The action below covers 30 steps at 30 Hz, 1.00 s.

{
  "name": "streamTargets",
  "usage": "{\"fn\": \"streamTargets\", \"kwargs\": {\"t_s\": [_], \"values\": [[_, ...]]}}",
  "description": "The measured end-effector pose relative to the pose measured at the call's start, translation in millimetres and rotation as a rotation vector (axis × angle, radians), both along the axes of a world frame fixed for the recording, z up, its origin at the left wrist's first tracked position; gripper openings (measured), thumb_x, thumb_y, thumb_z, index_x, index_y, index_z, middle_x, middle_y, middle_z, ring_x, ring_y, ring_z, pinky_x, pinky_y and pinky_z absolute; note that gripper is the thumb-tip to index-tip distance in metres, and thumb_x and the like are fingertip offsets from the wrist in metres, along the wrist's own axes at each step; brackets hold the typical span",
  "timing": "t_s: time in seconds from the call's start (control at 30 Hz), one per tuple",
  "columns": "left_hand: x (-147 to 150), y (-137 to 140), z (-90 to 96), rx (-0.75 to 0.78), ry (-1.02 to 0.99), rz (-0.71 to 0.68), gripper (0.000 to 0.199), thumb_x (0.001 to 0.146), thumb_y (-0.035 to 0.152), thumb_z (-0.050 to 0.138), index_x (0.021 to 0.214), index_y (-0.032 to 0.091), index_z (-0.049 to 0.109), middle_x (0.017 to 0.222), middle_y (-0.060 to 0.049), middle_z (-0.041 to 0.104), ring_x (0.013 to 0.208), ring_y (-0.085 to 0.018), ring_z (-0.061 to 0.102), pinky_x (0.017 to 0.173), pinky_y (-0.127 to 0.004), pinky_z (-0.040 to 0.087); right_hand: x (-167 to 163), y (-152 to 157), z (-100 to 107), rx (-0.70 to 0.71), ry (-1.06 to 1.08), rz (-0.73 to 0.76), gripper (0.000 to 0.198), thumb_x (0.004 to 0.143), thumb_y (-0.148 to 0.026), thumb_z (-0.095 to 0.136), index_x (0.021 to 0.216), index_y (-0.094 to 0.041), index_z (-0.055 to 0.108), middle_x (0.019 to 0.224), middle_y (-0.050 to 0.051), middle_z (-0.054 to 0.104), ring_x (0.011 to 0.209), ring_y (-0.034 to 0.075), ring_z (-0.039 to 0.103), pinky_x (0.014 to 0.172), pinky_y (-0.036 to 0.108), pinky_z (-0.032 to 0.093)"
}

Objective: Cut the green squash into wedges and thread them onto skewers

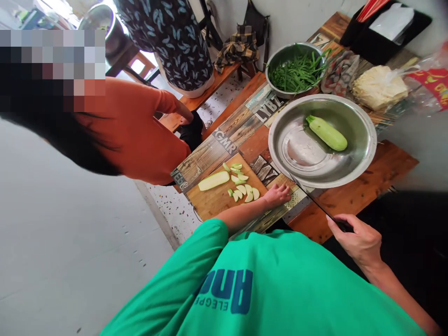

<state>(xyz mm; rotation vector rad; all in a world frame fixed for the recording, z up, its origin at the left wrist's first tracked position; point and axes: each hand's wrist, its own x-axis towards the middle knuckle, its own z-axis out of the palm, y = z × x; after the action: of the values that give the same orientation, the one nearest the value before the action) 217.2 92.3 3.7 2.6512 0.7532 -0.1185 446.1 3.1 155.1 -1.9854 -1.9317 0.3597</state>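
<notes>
In the head view my right hand [357, 239] is wrapped round the black handle of a knife [314, 199]. Its thin blade points up and left, the tip near the rim of a large steel basin [280, 161]. A whole pale green zucchini [328, 134] lies in that basin. My left hand [277, 195] lies at the table's near side, between the basin and a wooden cutting board [205, 205], its fingers slightly spread and nothing visible in them. On the board are a halved zucchini [213, 181] and several cut zucchini pieces [248, 190].
A steel bowl of green vegetables [297, 70] stands behind the basin. A cloth [339, 74], a bagged cauliflower-like vegetable [381, 87] and a black napkin holder [371, 44] sit at the table's far end. A person in orange [136, 126] is across the table, with another person [171, 42] beyond.
</notes>
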Motion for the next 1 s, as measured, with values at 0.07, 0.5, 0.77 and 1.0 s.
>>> {"fn": "streamTargets", "kwargs": {"t_s": [0.07, 0.5, 0.77, 1.0], "values": [[2, 6, 3.7, -0.045, 0.049, -0.019, 0.032, 0.096, 0.019, 0.035, 0.104, 0.022, 0.065, 0.120, -0.016, 0.059, 0.110, -0.027, 0.053, 0.074, -0.038, 0.045, -1, -2, -4, -0.011, 0.019, 0.006, 0.025, 0.084, -0.044, 0.060, 0.077, -0.021, 0.066, 0.072, 0.002, 0.070, 0.063, 0.016, 0.066, 0.060, 0.026, 0.049], [-74, 64, 40.5, 0.049, 0.076, 0.482, 0.027, 0.088, 0.017, 0.047, 0.110, 0.018, 0.063, 0.128, -0.016, 0.051, 0.103, -0.028, 0.051, 0.081, -0.040, 0.041, -4, 11, -17, 0.003, 0.110, 0.182, 0.020, 0.085, -0.039, 0.061, 0.079, -0.020, 0.066, 0.071, 0.000, 0.070, 0.060, 0.014, 0.065, 0.059, 0.023, 0.047], [-126, 112, 37.1, -0.107, 0.234, 0.513, 0.028, 0.078, 0.018, 0.059, 0.103, 0.023, 0.069, 0.112, -0.012, 0.061, 0.112, -0.031, 0.047, 0.095, -0.049, 0.032, -17, 12, -30, -0.113, 0.136, 0.302, 0.021, 0.086, -0.039, 0.058, 0.079, -0.021, 0.066, 0.073, 0.001, 0.071, 0.063, 0.015, 0.067, 0.060, 0.023, 0.047], [-149, 1, 49.0, -0.131, -0.092, 0.236, 0.049, 0.080, 0.031, 0.060, 0.129, 0.026, 0.058, 0.146, -0.010, 0.044, 0.135, -0.032, 0.034, 0.111, -0.051, 0.021, -16, 15, -40, -0.112, 0.118, 0.325, 0.024, 0.086, -0.040, 0.057, 0.077, -0.020, 0.066, 0.070, 0.000, 0.069, 0.059, 0.014, 0.065, 0.058, 0.022, 0.046]]}}
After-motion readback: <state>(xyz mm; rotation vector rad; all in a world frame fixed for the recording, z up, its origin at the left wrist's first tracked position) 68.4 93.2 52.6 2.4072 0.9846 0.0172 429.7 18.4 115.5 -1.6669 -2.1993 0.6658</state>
